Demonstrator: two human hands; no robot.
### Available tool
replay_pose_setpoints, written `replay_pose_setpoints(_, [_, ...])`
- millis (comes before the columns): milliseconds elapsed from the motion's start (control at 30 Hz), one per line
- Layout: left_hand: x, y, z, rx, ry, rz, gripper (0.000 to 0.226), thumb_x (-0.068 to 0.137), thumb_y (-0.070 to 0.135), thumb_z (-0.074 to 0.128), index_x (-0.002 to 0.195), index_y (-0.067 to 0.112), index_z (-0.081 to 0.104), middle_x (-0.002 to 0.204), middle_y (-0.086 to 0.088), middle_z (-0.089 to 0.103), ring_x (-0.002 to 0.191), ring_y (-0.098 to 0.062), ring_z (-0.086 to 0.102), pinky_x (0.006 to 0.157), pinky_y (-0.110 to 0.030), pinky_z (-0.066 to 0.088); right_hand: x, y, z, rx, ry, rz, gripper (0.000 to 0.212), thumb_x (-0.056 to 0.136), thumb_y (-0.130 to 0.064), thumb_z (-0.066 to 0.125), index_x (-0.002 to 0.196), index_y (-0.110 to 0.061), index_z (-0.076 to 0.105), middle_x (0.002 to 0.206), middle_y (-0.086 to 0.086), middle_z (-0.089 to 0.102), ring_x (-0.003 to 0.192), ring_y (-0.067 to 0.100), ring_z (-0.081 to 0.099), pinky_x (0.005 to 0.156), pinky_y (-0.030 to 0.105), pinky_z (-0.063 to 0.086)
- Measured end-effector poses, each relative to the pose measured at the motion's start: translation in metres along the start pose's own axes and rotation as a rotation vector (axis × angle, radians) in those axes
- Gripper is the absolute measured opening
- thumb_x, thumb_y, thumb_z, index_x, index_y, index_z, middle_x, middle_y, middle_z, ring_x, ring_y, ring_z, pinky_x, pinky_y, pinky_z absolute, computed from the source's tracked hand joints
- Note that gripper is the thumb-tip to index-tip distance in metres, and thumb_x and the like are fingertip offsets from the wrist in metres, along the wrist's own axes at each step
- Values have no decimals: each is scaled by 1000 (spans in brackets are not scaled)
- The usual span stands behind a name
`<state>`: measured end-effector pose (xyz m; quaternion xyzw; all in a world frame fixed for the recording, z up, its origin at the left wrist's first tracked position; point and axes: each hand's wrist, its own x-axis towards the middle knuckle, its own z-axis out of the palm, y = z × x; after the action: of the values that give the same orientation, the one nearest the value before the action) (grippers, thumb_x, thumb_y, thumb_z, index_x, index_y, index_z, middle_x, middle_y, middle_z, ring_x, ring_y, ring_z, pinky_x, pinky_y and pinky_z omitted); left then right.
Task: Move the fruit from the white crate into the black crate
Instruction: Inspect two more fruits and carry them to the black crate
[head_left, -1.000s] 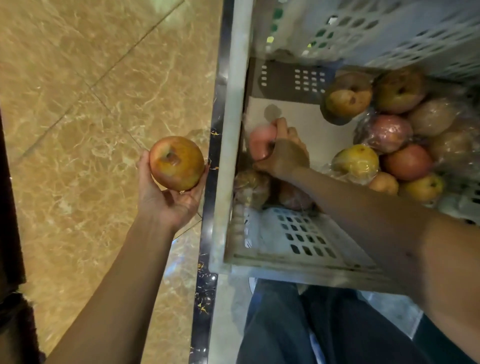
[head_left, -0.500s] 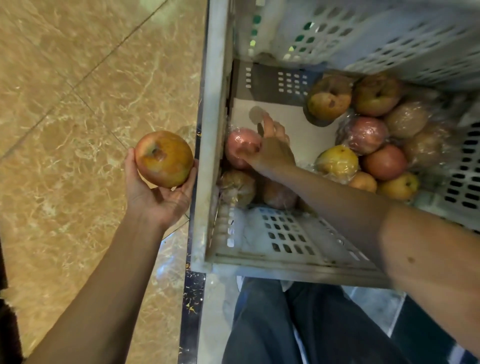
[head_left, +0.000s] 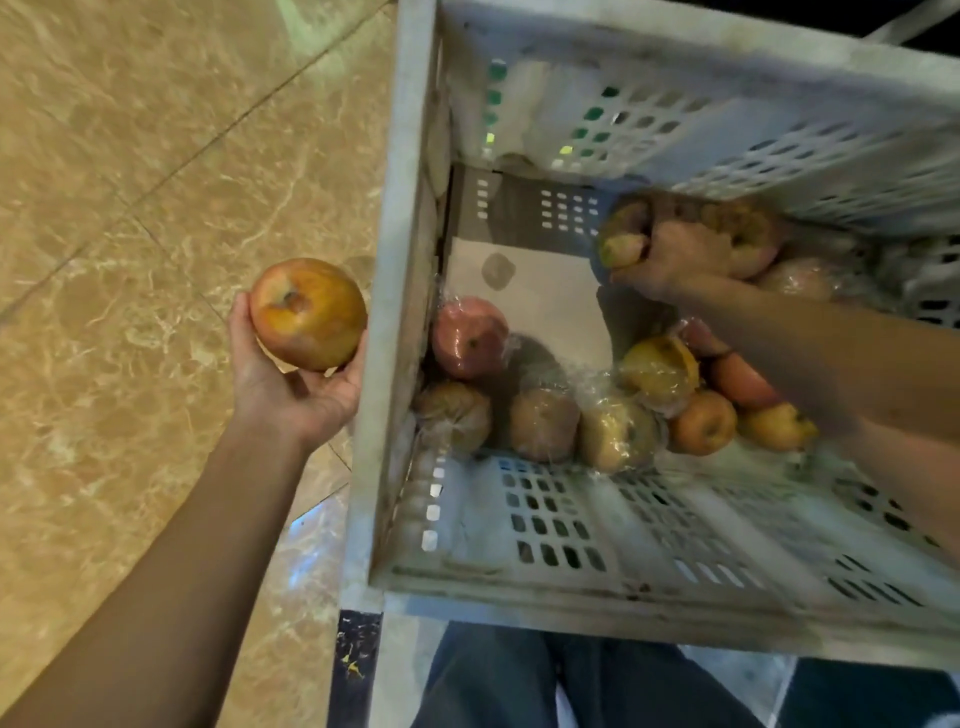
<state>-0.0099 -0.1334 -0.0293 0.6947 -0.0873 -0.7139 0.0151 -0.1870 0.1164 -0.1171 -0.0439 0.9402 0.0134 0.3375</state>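
Okay, on my feed: the left hand (head_left: 291, 384) is up with the palm cupped, fingers and thumb wrapped round a red-orange apple (head_left: 309, 312), its stem end facing the camera. I've got that apple outside the white crate (head_left: 410, 218), just beside its left wall, over the tan marble floor (head_left: 130, 208).

The right hand (head_left: 675, 254) is down inside the crate, reached across to the far side. It's blurred, but I can make out the fingers curled over a yellow-green apple (head_left: 621, 247), and I read that as a grip. A reddish-yellow apple (head_left: 750, 241) sits right against the hand on its other side.

The rest of the fruit lies on the crate's floor. A pink-red apple (head_left: 470, 338) in clear film is tucked against the left wall. Along the near wall I see a row of film-wrapped apples (head_left: 543, 423), touching one another. Right of those, partly under the right forearm, there's a cluster: a yellow apple (head_left: 660, 371), a small orange apple (head_left: 701, 421), a red apple (head_left: 740, 382) and a yellow-orange apple (head_left: 776, 426).

A white paper sheet (head_left: 530, 296) covers part of the floor, bare between the pink-red apple and the right hand. At the bottom of my view, blue jeans (head_left: 519, 680) show below the crate's near wall.
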Motion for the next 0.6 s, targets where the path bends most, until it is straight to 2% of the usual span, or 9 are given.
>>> replay_pose_setpoints(100, [-1,-2,-4,-10,-9,-8,63,76,66,56,88,4,59,59,-15,68,50,-26,69,47,-32,56,-5,-1,1,-8,85,5,76,71,-45,69,134,-20,36,134,17,46,125,39,41,102,48,32])
replay_pose_setpoints(167, [-5,1,-9,-42,-20,-28,67,73,66,59,94,2,60,67,-18,69,58,-29,70,64,-31,59,-21,-2,-2,19,102,24,81,69,-45,73,137,-21,34,138,15,43,129,38,37,106,46,28])
replay_pose_setpoints(233, [-12,6,-15,-121,-14,-59,78,68,64,67,111,0,57,93,-23,69,77,-36,71,82,-34,57,-44,-6,-9,114,70,59,88,67,-46,76,139,-22,32,138,13,43,130,36,35,104,44,30])
replay_pose_setpoints(300, [-31,10,-17,-181,-5,-69,84,65,63,70,119,1,53,109,-22,63,85,-38,70,75,-36,59,-67,-12,-13,304,55,110,91,58,-49,79,135,-23,37,129,12,53,122,35,44,98,42,38])
replay_pose_setpoints(367, [-57,13,-14,-215,-9,-83,84,64,63,70,119,2,53,109,-22,62,84,-36,70,64,-35,59,-97,-21,-25,550,39,159,92,44,-57,78,124,-26,44,119,9,60,114,32,53,95,39,45])
replay_pose_setpoints(433, [-88,17,-9,-247,-23,-109,86,63,63,71,120,1,53,107,-23,62,84,-35,70,60,-35,59,-125,-26,-40,769,10,167,84,34,-59,74,109,-31,47,107,3,63,103,26,60,91,42,49])
replay_pose_setpoints(533, [-137,22,0,-264,-45,-137,86,63,63,71,119,0,55,102,-25,64,82,-34,70,58,-35,59,-170,-37,-78,982,-45,163,66,52,-37,87,104,-29,46,92,-10,58,94,16,59,89,41,51])
replay_pose_setpoints(600, [-173,22,8,-266,-50,-137,85,64,62,71,117,-1,56,101,-25,64,82,-35,70,58,-35,59,-195,-47,-106,1139,-101,210,63,57,-32,86,105,-25,46,87,-13,54,91,16,58,88,41,52])
